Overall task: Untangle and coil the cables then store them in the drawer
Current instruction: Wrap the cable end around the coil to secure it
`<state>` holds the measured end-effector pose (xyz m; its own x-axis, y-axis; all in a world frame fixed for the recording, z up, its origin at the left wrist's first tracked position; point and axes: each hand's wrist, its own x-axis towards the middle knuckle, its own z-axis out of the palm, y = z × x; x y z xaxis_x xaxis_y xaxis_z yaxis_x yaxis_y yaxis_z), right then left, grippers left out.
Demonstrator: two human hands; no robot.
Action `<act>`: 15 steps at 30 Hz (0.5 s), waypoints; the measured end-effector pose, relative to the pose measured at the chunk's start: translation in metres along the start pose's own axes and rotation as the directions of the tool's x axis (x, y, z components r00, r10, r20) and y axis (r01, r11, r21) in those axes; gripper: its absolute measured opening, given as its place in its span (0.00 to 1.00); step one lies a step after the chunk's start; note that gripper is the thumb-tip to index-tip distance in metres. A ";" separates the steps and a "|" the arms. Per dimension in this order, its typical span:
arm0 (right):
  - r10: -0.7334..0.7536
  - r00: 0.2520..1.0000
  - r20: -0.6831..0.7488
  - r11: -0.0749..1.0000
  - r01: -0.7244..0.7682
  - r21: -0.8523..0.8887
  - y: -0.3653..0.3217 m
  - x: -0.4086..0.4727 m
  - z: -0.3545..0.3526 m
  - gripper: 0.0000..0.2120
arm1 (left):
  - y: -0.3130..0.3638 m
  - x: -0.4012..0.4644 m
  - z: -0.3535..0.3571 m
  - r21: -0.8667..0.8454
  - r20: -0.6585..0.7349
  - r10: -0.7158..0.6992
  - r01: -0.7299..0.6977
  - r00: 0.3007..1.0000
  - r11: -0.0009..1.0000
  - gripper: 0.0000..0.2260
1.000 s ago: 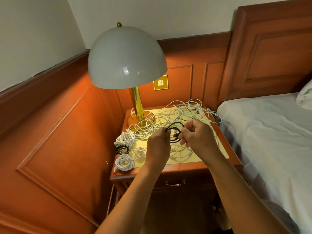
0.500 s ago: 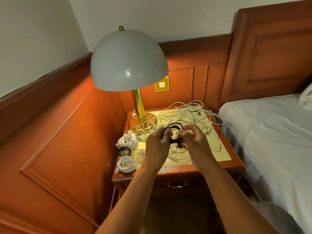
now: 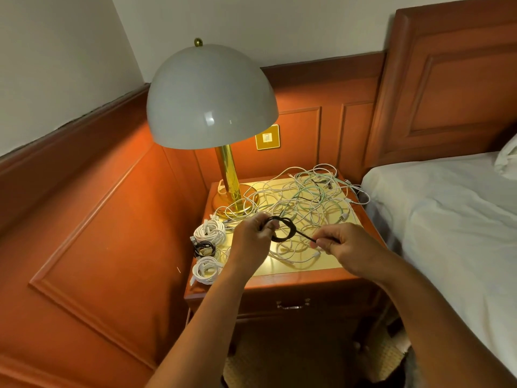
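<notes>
Stage: partway through, judging by what lies on the tabletop [image 3: 302,268]; some cables are coiled, most are not, and nothing looks stored.
Cable in hand: a black cable [image 3: 284,229] is held above the front of the tabletop, wound into a small loop with a short tail running to the right.
Left hand: the left hand [image 3: 251,239] has its fingers curled round the loop of the black cable and grips it.
Right hand: the right hand [image 3: 342,243] pinches the free tail of the same cable between thumb and fingers, drawn out a little from the loop.
Done so far: three finished bundles lie at the left edge of the tabletop, an upper white coil [image 3: 210,231], a small black coil [image 3: 203,248] just below it, and a lower white coil [image 3: 207,270] nearest the front.
Possibly a fourth: something white shows beside the left wrist, too hidden to tell.
Left to do: a loose tangle of white and pale green cables [image 3: 305,200] spreads over the back and middle of the tabletop, reaching the lamp base [image 3: 233,198].
Drawer: the drawer [image 3: 293,305] under the tabletop is closed, its handle untouched.
Judgement: the black cable seems nearly coiled; the tangle and all the storing remain.
</notes>
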<state>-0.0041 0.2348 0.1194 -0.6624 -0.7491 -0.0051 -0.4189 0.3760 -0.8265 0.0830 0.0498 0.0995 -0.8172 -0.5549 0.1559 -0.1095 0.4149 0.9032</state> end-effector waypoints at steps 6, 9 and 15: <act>0.188 0.977 0.101 0.807 -0.212 0.552 0.004 -0.008 -0.004 0.07 | 0.004 -0.010 0.028 0.074 -0.166 0.077 -0.066 0.983 0.995 0.05; 0.261 0.953 0.155 0.459 -0.264 0.848 0.000 -0.008 0.006 0.06 | -0.002 -0.012 0.038 0.103 -0.268 0.144 -0.121 0.953 0.987 0.06; 0.329 0.944 0.002 0.238 -0.085 0.968 -0.013 -0.003 0.018 0.07 | -0.006 -0.015 0.054 -0.011 -0.314 0.142 -0.154 0.939 0.988 0.05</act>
<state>0.0145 0.2219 0.1197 -0.7622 -0.5847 -0.2778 0.5575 -0.3747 -0.7408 0.0656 0.0943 0.0700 -0.6048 -0.6884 0.4005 0.0238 0.4871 0.8730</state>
